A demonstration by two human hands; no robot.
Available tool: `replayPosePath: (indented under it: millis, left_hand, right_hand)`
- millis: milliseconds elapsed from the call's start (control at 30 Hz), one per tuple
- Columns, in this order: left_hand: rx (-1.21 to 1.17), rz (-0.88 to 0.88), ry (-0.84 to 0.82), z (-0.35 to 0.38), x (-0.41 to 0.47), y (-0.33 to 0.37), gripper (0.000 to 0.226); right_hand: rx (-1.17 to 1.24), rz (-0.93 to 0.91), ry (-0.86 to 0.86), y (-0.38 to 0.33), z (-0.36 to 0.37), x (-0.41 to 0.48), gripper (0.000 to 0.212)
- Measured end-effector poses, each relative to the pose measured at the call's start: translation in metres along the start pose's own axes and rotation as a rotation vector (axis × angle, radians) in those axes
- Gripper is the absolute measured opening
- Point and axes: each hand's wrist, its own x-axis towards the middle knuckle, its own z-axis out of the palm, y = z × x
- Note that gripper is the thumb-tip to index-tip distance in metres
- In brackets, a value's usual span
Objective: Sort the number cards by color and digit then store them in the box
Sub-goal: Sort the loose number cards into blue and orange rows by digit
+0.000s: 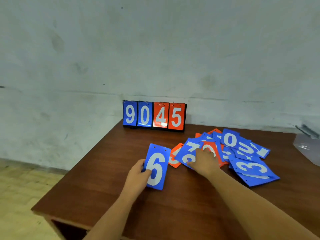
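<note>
Left hand (138, 174): pinching the blue 6 card (155, 168) by its left edge, towards the tabletop (107, 170) left edge. Right hand (205, 161): laid on the loose pile (249, 168) mid-tabletop; pinching or only pressing, cannot tell. Hands apart.

Risk: lifting two glossy overlapped cards as one, or dragging neighbours along, hence likely misfiling by colour or digit.

Count: one card held; pile overlapped, not countable, mostly blue, few orange. One box (306, 149) at the right edge. One scoreboard (154, 116) at the far edge, four faces.
</note>
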Motion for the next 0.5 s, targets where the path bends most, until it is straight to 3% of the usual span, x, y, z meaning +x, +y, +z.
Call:
replayPosePath:
  millis: [100,233,400,467,500]
  left_hand:
    - [0.069,0.021,-0.017,-0.012,-0.001,-0.015,0.021]
    - [0.114,0.042,-0.003,-0.020,0.004,-0.028,0.036]
    - [0.150,0.079,0.075,-0.027,0.008,-0.028,0.058]
    - [0.191,0.080,0.102,-0.032,0.011,-0.029,0.054]
    - [0.216,0.085,0.113,-0.036,0.014,-0.029,0.050]
  right_hand:
    - [-0.035,0.064,-0.015,-0.002,0.008,0.003,0.063]
    - [-0.046,0.067,0.134,-0.006,0.004,0.004,0.045]
    - [0.632,0.038,0.252,-0.027,-0.016,-0.006,0.021]
    - [0.859,0.063,0.199,-0.041,-0.020,-0.015,0.004]
    - [0.963,0.081,0.141,-0.049,-0.020,-0.020,0.006]
